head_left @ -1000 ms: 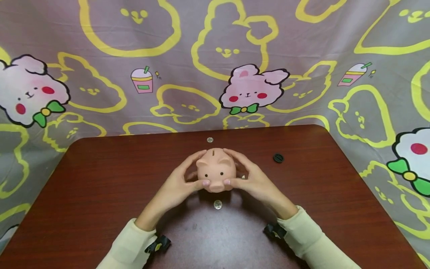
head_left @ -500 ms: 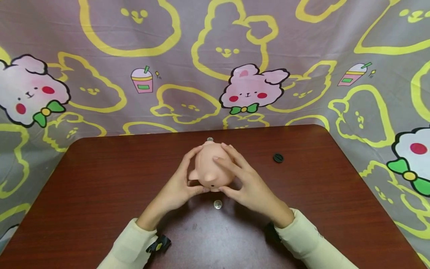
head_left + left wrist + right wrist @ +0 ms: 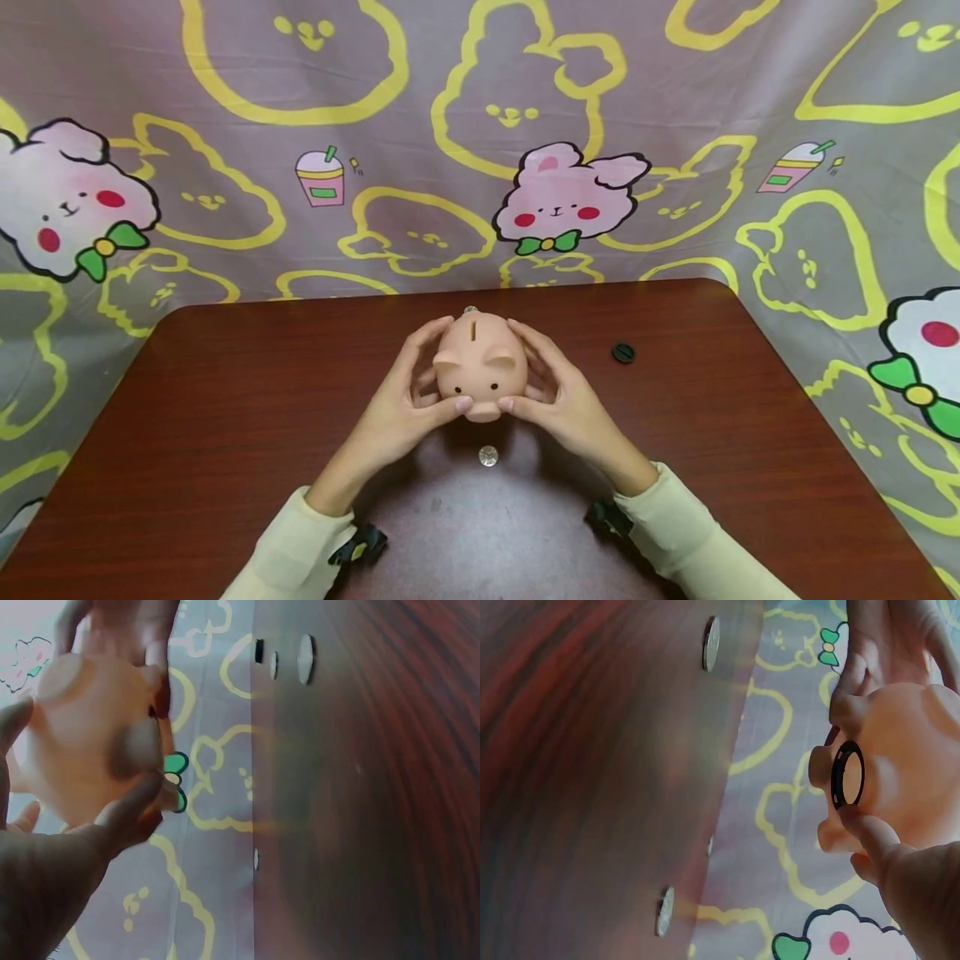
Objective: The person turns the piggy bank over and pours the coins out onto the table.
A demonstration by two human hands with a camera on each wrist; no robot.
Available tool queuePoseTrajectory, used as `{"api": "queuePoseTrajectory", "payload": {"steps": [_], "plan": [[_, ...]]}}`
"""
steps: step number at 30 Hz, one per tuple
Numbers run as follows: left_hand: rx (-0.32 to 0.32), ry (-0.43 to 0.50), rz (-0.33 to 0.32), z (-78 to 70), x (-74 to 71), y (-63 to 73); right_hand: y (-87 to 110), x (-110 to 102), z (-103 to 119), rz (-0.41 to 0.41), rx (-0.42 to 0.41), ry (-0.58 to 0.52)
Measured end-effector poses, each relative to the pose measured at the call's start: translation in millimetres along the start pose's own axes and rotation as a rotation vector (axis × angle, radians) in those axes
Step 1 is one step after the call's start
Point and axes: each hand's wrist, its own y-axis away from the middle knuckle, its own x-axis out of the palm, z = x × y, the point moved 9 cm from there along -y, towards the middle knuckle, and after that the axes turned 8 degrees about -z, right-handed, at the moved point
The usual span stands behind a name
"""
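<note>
Left hand [image 3: 396, 402] and right hand [image 3: 576, 403] curl round piggy bank [image 3: 482, 354], between them; black cap [image 3: 623, 353] right of right hand. Probably emptying step; next move likely needs firm grip.

Dk red-brown tbl [image 3: 187, 433], round-cornered at far side, patterned cloth [image 3: 420, 158] hung beyond.
Cloth greyish-pink w/ yellow outlines [image 3: 195, 50], rabbit heads [image 3: 566, 196], drink cups [image 3: 321, 182]; pale glare [image 3: 472, 521] on tbl's near middle.

Piggy bank [image 3: 481, 372] | peach | held aloft, upright | slot [image 3: 473, 332] up | snout [image 3: 483, 412] nearside | black ring [image 3: 837, 780], seemingly underneath
</note>
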Motion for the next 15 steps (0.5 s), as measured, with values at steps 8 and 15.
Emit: {"api": "queuePoseTrajectory", "payload": {"steps": [8, 15], "plan": [[0.033, -0.178, -0.108, -11.8, -5.3, 0.1, 1.7, 1.9, -17.8, 0.045, 0.15, -0.038], [0.134, -0.548, -0.125, -32.0, -2.1, 0.7, 5.6, 7.6, -35.9, 0.174, 0.289, -0.182]]}}
